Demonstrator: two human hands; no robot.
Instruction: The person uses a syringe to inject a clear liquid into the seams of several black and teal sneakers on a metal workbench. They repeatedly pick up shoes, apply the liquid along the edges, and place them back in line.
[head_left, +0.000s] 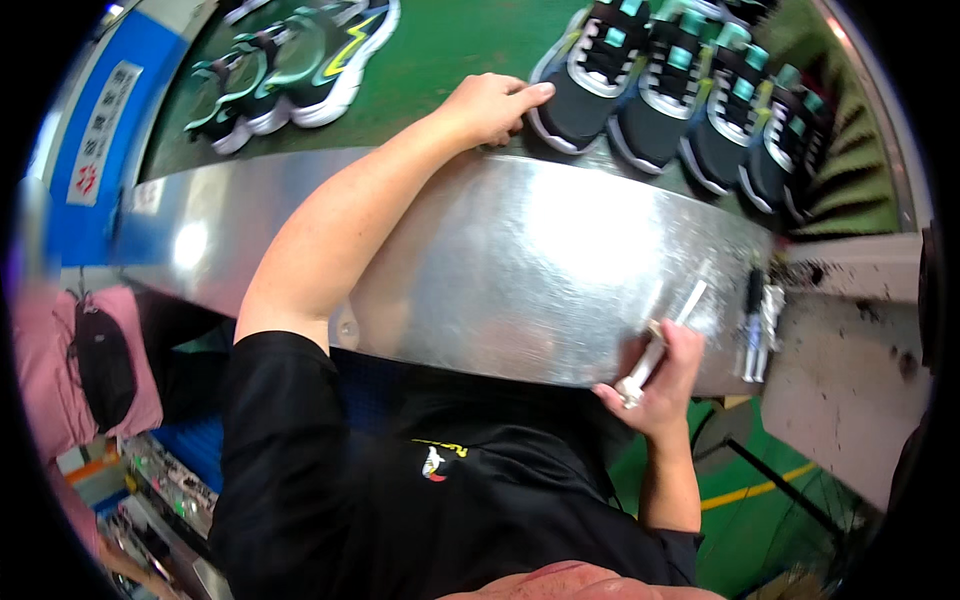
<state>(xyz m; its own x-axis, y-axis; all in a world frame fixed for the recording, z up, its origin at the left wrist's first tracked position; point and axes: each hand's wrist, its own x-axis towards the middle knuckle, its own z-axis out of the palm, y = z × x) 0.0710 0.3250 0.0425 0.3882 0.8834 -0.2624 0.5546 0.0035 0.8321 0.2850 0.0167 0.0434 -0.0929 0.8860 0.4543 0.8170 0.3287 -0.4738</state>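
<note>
Black-and-teal sneakers stand in a row on the far green belt. My left hand (490, 105) reaches over the metal guard (540, 270), its fingers curled loosely with the thumb touching the nearest sneaker (585, 75). My right hand (665, 375) is closed around a white pen-like tool (660, 345). I judge I'm picking a shoe; next comes a firm grasp.

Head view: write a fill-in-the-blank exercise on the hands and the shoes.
1. The left hand touches the toe of a black and ____ shoe on the green belt.
2. The right hand grips a ____ pen-like tool.
3. The right hand rests against the shiny ____ panel.

Missing words: teal; white; metal
</note>
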